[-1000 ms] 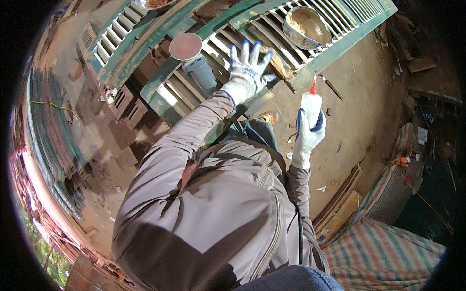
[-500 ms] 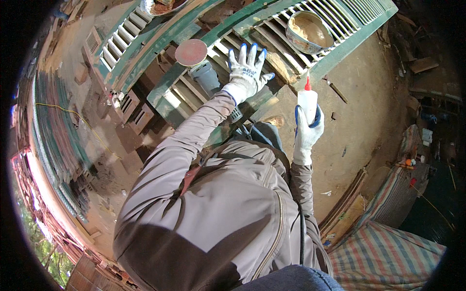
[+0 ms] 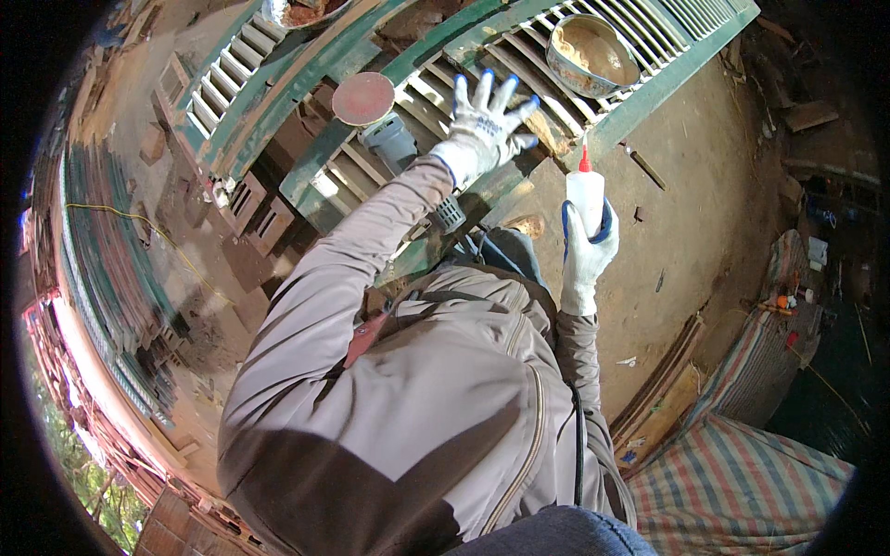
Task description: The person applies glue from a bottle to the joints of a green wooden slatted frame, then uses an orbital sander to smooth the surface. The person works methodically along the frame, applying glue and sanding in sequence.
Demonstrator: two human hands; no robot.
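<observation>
My left hand, in a white glove with blue fingertips, is spread out over the slats of a green louvered shutter. Whether its palm touches the slats I cannot tell. In my right hand, gloved the same way, a white squeeze bottle with a red nozzle stands upright, its tip close to the shutter's near edge. Beside my left wrist lies a grey power sander with a round reddish disc. A metal bowl with tan paste in it rests on the slats farther right.
Another slatted green shutter lies at the far left, with a second bowl at the top. Long green strips are stacked on the left. A short stick lies on the dirt floor; a striped cloth spreads at lower right.
My left hand has shifted slightly to the right and away across the slats, fingers still spread. My right hand and the squeeze bottle have hardly moved.
</observation>
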